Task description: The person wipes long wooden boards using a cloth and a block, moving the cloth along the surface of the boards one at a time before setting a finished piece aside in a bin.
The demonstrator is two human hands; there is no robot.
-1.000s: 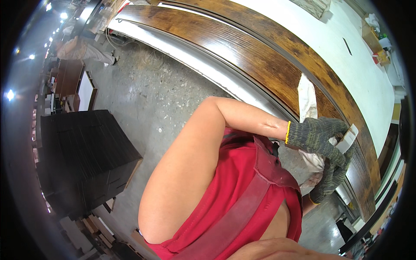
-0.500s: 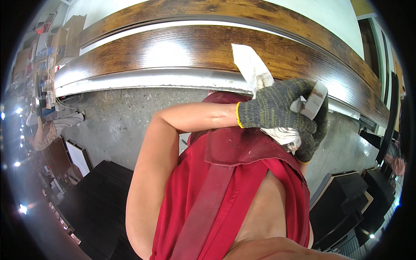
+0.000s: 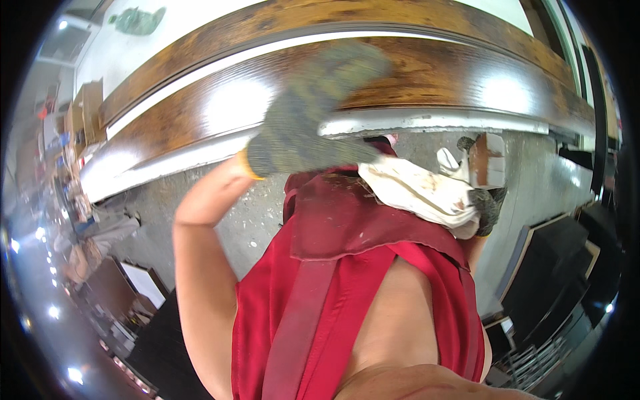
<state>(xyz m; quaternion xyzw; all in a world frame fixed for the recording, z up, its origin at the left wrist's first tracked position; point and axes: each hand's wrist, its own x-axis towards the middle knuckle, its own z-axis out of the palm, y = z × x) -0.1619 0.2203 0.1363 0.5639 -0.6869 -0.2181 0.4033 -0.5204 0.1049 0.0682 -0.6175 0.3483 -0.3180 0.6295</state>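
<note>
My left hand, in a dark grey-green knit glove with a yellow cuff, is smeared by motion. Its fingers stretch over the brown wood-grain board, and the thumb stands apart from them, near one end of a white cloth. At the right, my right hand, also gloved, is closed round the other end of this stained cloth. A grey-and-brown block-like object sticks up from the right hand; its exact kind is unclear. Most of the right hand's fingers are hidden behind the cloth and block.
A second wood-grain board runs behind the first, both over white surfaces. A pale green crumpled thing lies at the far left. Cardboard boxes stand at left. Dark panels lean at right above the concrete floor.
My left hand has moved left and away from the right hand, over the board. The cloth now stretches leftward from my right hand, which keeps the block. The view has shifted slightly.
</note>
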